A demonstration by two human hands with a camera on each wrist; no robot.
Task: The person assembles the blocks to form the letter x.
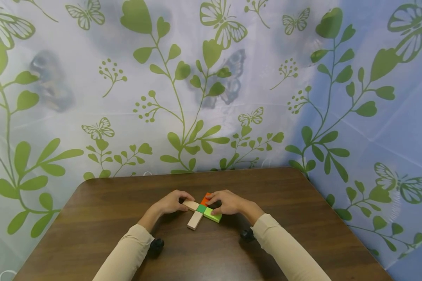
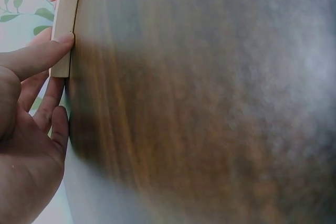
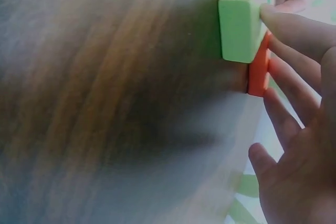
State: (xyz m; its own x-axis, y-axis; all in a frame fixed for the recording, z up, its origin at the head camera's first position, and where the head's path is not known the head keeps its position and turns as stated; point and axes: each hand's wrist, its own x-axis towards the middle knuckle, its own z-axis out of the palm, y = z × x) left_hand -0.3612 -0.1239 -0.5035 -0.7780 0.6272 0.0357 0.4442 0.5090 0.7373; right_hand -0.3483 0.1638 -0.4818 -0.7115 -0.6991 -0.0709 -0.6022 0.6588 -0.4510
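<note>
Several flat blocks meet in a cross on the brown table. Its centre is a dark green block [image 1: 201, 209]. A plain wooden block [image 1: 195, 221] points toward me from it, and another wooden block [image 1: 191, 205] points left. My left hand [image 1: 169, 202] pinches that left block by its outer end, thumb on the near side and fingers on the far side. On the far side is an orange block [image 1: 204, 200]; to the right, a light green block [image 1: 212, 215]. Across these two my right hand [image 1: 228, 202] holds, thumb on the light green block [image 3: 240, 27], fingers against the orange block [image 3: 258, 74].
The dark wooden table [image 1: 267, 187] has rounded far corners. Behind it hangs a curtain [image 1: 183, 97] printed with green leaves and butterflies. Black devices [image 1: 156, 246] sit at both wrists, close to the tabletop.
</note>
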